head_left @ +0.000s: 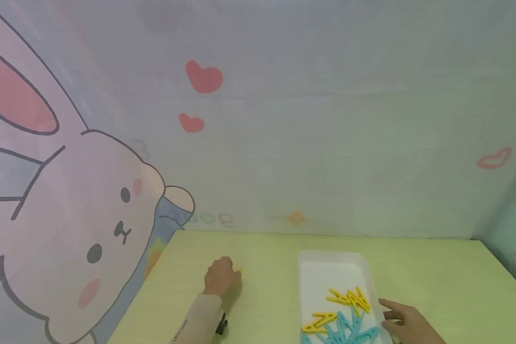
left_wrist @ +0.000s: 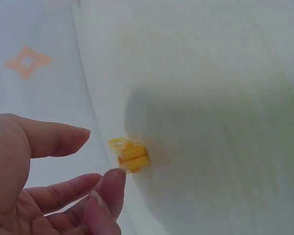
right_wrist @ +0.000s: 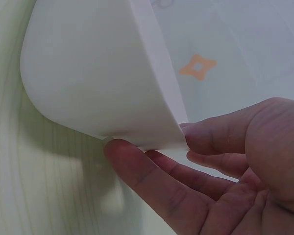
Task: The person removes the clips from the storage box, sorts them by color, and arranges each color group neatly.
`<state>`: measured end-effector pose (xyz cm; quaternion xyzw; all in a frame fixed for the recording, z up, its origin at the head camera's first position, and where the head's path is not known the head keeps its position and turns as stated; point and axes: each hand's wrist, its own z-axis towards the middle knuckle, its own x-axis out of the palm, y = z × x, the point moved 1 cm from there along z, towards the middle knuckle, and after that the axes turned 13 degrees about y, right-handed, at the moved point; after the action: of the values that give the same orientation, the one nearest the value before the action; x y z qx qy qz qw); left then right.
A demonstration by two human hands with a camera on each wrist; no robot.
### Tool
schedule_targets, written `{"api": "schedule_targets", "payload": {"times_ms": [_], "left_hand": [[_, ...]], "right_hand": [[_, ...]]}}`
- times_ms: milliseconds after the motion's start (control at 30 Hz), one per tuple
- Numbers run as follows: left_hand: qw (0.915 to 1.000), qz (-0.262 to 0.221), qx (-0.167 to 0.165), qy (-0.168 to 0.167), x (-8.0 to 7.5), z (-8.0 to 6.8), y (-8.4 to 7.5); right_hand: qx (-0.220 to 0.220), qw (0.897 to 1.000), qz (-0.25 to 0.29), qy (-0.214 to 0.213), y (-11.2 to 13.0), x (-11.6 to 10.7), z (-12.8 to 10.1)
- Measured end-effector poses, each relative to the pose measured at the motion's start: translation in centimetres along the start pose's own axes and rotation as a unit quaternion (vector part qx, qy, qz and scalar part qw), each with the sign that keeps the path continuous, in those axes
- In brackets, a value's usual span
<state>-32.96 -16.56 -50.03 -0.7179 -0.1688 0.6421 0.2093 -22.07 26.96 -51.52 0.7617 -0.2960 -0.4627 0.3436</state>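
While left hand (head_left: 221, 279) sits out on the bare green counter (head_left: 434, 282), well apart from the tray: grip loose and wide, thumb and fingers (left_wrist: 105, 188) uncurled, holding nothing. Yellow clothespin (left_wrist: 129, 154) just beyond the fingertips, lying flat on the counter, apart from the skin by a small gap; seen from the head view only as a yellow speck past the knuckles, so no saying how it is oriented. Right hand (head_left: 406, 320) at the near right edge of the white tray (head_left: 309, 267), fingers (right_wrist: 152, 178) under the rim and thumb over it, grip narrow and pinching the tray wall, likely to steady it against sliding. Inside, heap of yellow pins (head_left: 348, 300) and blue pins (head_left: 346, 329) bunched toward the near end, far end bare. Rabbit-print backdrop (head_left: 90, 200) behind the counter.
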Motion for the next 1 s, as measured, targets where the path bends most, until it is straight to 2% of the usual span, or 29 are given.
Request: {"api": "schedule_targets", "payload": {"times_ms": [233, 467, 667, 833, 1000], "left_hand": [[0.9998, 0.009, 0.011, -0.015, -0.7, -0.6, -2.0], [0.9988, 0.0, 0.045, -0.018, -0.4, -0.6, -4.4], [0.9954, -0.019, 0.094, -0.002, -0.2, -1.3, -7.2], [0.9897, -0.025, 0.14, 0.018, 0.4, -1.8, -9.7], [0.9868, -0.016, 0.157, 0.037, 1.6, -1.7, -12.0]], "right_hand": [[-0.001, 1.0, 0.009, 0.005, -0.4, 0.0, 0.0], [-0.01, 1.0, 0.014, 0.009, -0.6, -0.1, 0.1], [0.002, 1.0, 0.027, 0.004, -0.2, 0.3, 0.2], [-0.016, 1.0, 0.016, 0.003, -0.1, 0.2, -0.1], [-0.025, 1.0, 0.014, 0.01, -0.1, -0.1, -0.2]]}}
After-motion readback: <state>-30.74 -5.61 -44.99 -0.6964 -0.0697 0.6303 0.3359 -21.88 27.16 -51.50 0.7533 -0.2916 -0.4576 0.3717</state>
